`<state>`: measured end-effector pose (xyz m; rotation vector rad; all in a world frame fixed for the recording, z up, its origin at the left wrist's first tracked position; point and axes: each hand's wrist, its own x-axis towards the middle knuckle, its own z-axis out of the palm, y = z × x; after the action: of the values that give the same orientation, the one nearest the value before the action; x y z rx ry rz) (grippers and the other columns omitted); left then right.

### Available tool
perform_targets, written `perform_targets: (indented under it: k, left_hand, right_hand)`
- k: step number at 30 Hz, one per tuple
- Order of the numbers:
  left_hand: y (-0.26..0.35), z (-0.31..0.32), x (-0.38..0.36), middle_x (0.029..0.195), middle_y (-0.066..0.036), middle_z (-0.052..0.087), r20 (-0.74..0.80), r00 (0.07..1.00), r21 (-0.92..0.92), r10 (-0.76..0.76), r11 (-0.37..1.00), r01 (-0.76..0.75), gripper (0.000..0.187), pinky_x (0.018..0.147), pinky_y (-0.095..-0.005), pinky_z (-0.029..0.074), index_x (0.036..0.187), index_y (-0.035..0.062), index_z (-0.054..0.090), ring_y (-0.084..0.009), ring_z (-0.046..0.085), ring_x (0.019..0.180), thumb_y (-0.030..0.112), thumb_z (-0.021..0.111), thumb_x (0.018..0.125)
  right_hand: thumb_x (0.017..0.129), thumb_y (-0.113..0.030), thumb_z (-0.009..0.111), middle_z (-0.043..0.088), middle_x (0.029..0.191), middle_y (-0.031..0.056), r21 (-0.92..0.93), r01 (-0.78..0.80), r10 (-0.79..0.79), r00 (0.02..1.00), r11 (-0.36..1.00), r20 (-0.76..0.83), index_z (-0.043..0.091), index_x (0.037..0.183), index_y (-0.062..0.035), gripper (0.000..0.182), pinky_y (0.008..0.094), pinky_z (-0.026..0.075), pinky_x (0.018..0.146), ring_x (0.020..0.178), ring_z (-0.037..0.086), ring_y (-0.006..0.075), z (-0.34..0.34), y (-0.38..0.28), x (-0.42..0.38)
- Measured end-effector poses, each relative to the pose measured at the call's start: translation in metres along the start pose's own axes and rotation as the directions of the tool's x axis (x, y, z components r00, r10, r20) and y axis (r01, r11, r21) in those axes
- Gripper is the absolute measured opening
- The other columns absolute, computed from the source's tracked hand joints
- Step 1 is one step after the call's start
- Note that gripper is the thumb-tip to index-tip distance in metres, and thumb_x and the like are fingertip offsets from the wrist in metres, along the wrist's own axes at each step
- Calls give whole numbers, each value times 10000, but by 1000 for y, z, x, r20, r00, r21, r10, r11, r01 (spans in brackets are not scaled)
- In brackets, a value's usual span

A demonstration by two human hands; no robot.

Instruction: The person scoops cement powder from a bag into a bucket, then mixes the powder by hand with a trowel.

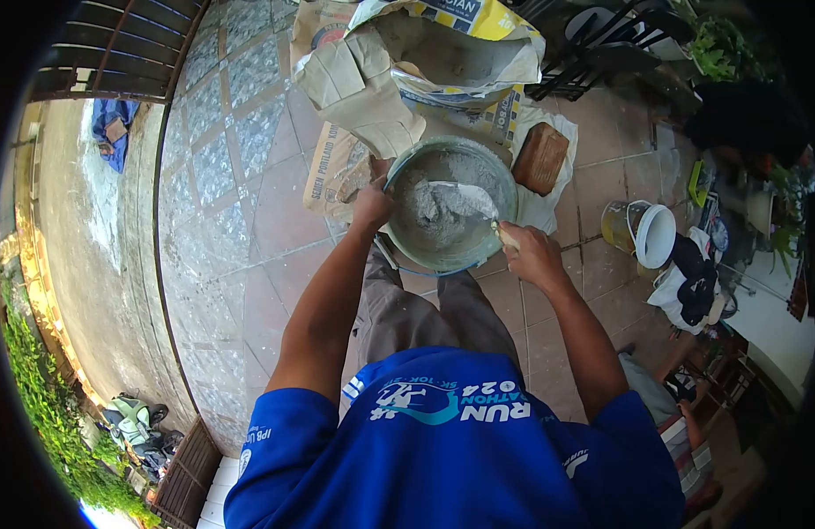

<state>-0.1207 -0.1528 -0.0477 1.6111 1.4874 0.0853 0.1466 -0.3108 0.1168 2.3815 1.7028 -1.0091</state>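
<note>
A round bucket (504, 181) with grey cement powder (438, 225) inside stands in front of my legs. My left hand (372, 207) is closed on the bucket's left rim. My right hand (535, 256) grips the pale handle of a trowel (469, 199) at the bucket's right side. The trowel's blade lies over the bucket, coated with grey powder, and a small heap sits beside its tip. Just beyond the bucket, an open cement bag (504, 75) has grey powder inside its torn mouth.
A brick (540, 159) lies on paper right of the bucket. Flattened cement paper (323, 167) is at the left. A white pail (656, 236) lies tipped on the tiled floor (275, 212) to the right. Another person (689, 423) is at lower right. A metal gate (116, 48) stands upper left.
</note>
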Motion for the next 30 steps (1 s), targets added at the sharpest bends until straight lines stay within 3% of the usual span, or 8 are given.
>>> perform_targets:
  k: [5,11,14,18,23,26,29,30]
  left_hand:
    - [0,1,-2,1058,-253,678,9,1000,12,-8,1000,8,340,867,-508,497,1232,107,644,-442,643,1000,215,558,922]
    - [7,-3,-3,1058,-246,680,6,1000,-3,-15,1000,15,336,863,-509,501,1227,114,647,-440,644,999,223,565,920]
    - [2,-2,-2,1052,-242,681,2,1000,15,-19,1000,19,331,859,-507,501,1223,123,649,-437,645,998,222,567,918]
    - [9,-3,-9,1047,-239,683,-3,1000,-15,-23,1000,23,315,859,-504,500,1203,124,655,-434,646,997,221,567,917]
    - [8,-3,-7,1050,-233,686,-6,1000,-23,-29,999,29,310,860,-504,499,1201,128,654,-427,648,1000,218,561,919]
    - [10,-4,-1,1064,-229,686,14,999,14,-51,999,51,328,865,-501,500,1219,137,648,-420,649,1008,204,556,911]
    - [8,-4,-11,1080,-226,685,22,996,9,-86,996,86,365,875,-495,503,1229,142,645,-414,650,1017,170,556,875]
    - [9,-5,-12,1085,-226,684,34,995,14,-93,996,93,379,878,-492,504,1229,142,646,-413,651,1020,158,556,861]
  right_hand:
    - [797,-65,620,655,836,220,-258,81,-119,984,963,-133,627,1202,-53,406,488,541,683,795,684,397,-29,3,8]
    - [806,-46,561,680,813,205,-323,357,-349,933,877,84,659,947,12,182,459,566,650,716,698,364,59,5,73]
    - [809,-80,576,689,796,192,-359,401,-371,916,843,155,674,900,-9,151,429,575,640,703,709,327,78,-12,57]
    - [814,-84,587,690,820,160,-426,390,-389,916,816,95,683,947,-16,177,396,575,622,732,709,307,65,-6,26]
    - [816,-80,601,653,887,137,-520,310,-340,940,796,41,686,1076,-48,276,402,560,598,794,695,318,-28,-33,-9]
    - [842,-87,591,624,894,151,-455,288,-325,946,842,-2,675,1129,-83,299,431,551,601,803,685,344,-44,-24,-16]
    - [790,-31,645,593,883,162,-329,180,-205,978,927,-41,613,1232,-119,452,478,529,684,804,659,381,-36,-22,-19]
    - [806,-54,642,603,897,170,-320,169,-189,982,932,-32,630,1217,-115,415,478,532,694,810,664,379,-35,-24,-21]
